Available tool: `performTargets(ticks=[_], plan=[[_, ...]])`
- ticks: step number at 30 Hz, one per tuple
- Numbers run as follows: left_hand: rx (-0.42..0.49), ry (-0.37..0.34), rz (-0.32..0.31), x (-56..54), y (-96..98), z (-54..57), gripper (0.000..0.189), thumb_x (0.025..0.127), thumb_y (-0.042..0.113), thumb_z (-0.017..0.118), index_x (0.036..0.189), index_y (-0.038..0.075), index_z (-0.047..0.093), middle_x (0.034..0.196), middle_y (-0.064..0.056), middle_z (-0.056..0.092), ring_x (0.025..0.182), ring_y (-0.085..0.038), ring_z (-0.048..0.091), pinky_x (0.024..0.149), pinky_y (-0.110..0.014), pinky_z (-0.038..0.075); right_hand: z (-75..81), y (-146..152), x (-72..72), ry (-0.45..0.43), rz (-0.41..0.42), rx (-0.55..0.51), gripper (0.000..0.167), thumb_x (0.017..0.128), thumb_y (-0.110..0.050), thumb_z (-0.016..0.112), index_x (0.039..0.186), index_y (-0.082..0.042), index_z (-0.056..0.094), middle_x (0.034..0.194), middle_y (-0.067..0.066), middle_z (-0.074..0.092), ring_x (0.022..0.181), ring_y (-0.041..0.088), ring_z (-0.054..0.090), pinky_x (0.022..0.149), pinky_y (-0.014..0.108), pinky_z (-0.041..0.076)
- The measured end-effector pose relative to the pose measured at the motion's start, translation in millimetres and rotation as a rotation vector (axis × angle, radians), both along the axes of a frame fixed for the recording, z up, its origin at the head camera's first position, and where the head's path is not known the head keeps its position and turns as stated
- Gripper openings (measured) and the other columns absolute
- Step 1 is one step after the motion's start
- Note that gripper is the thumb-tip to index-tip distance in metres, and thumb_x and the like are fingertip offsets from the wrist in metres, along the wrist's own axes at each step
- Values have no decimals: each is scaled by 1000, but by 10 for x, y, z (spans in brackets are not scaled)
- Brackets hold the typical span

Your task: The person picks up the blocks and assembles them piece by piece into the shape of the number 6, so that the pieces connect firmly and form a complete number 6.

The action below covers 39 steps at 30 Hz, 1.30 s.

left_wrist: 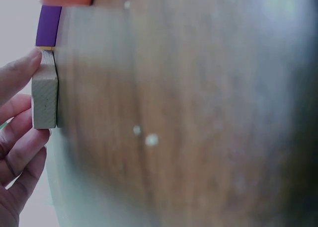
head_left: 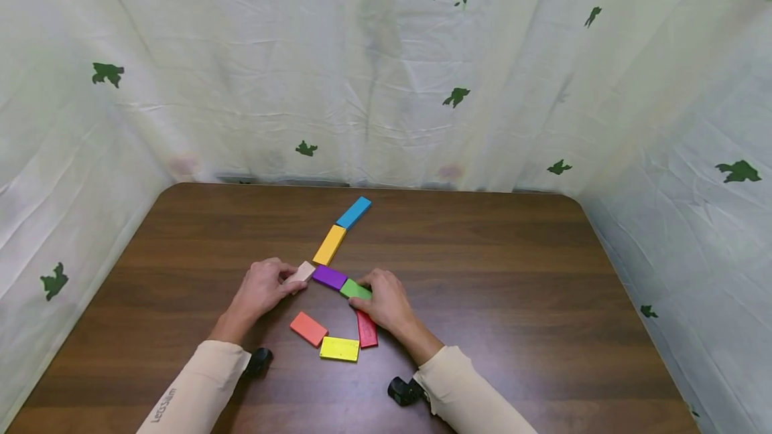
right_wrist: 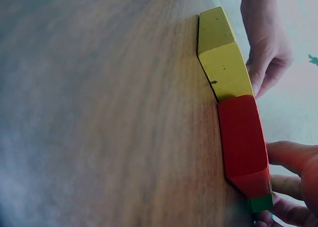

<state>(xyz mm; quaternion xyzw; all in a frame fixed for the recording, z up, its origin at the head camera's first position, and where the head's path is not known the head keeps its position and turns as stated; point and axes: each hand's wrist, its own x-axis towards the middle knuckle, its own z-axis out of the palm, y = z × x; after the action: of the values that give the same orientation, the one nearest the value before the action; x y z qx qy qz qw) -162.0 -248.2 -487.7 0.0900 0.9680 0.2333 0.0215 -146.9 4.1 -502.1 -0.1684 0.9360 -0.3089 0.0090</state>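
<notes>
My left hand (head_left: 266, 288) pinches a plain wooden block (left_wrist: 45, 95) between thumb and fingers. That block lies on the table, its far end right at the left end of a purple block (head_left: 330, 277). A green block (head_left: 355, 289) continues from the purple one, and my right hand (head_left: 389, 302) grips it, thumb on the near side and fingers on the far side. Under the right hand's palm starts a red block (head_left: 367, 329), partly hidden in the head view. A yellow block (head_left: 340, 349) adjoins its near end, followed by an orange-red block (head_left: 309, 329).
Beyond the purple block, an amber block (head_left: 329, 245) and a blue block (head_left: 354, 212) run up toward the table's back edge. The brown wooden table (head_left: 494, 273) is enclosed by white curtains (head_left: 362, 86) with green prints. Each wrist wears a small black camera (head_left: 403, 391).
</notes>
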Motion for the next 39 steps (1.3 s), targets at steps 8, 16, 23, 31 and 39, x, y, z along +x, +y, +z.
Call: performTargets(ticks=[8, 16, 23, 31, 39], plan=[[3, -30, 21, -5, 48, 8, 47, 76, 31, 82, 107, -3, 72, 82, -6, 62, 73, -19, 52, 62, -29, 44, 16, -2, 1, -1, -1, -3, 28, 79, -28, 80, 100, -10, 77, 89, -1, 66, 84, 15, 56, 73, 29, 45], [13, -5, 19, -2, 69, -12, 46, 75, 31, 83, 105, -3, 73, 80, -6, 61, 71, -19, 51, 60, -28, 44, 21, -3, -2, -4, -3, 2, 28, 79, -28, 80, 100, -10, 77, 89, -1, 65, 83, 14, 55, 72, 28, 44], [20, 0, 24, -14, 79, -19, 44, 75, 30, 83, 104, -2, 73, 80, -6, 62, 72, -19, 52, 62, -28, 43, 34, -2, 8, -7, -2, 1, 28, 79, -27, 80, 100, -9, 77, 89, -1, 65, 83, 15, 55, 72, 29, 44], [30, -31, 47, -9, 98, -8, 46, 76, 30, 82, 106, -3, 72, 82, -6, 62, 73, -19, 51, 62, -29, 44, 46, -5, 12, -19, -7, 7, 29, 80, -28, 79, 102, -8, 76, 91, 0, 66, 85, 16, 56, 75, 30, 45], [31, -16, 49, -13, 115, -12, 46, 76, 30, 83, 106, -4, 72, 81, -6, 61, 72, -19, 51, 61, -29, 43, 45, -2, 10, -9, -7, 9, 30, 79, -28, 80, 102, -9, 77, 91, 0, 66, 85, 16, 57, 75, 30, 46]])
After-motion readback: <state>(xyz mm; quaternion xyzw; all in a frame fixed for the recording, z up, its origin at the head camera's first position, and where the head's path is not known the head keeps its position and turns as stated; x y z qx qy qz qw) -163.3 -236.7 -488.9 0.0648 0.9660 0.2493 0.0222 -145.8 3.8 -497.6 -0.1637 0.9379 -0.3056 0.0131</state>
